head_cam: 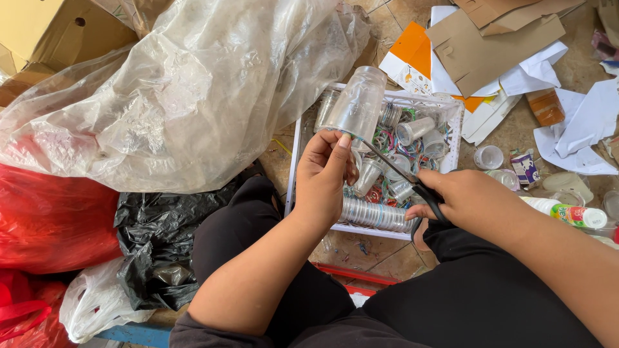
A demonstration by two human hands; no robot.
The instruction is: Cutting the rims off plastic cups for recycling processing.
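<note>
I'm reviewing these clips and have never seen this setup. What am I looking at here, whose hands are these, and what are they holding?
There is no machine: a camera on a seated person's head looks down at their own two hands. The left hand grips a clear plastic bottle by its lower end. The right hand holds black-handled scissors, whose blade tip meets the bottle's bottom edge. Below is a white crate of clear bottles, cups and coloured rings. Around it lie a big clear plastic sheet, red bags and cardboard scraps.

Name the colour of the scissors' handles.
Black, seen in the head view: the scissors sit in the right hand.
</note>
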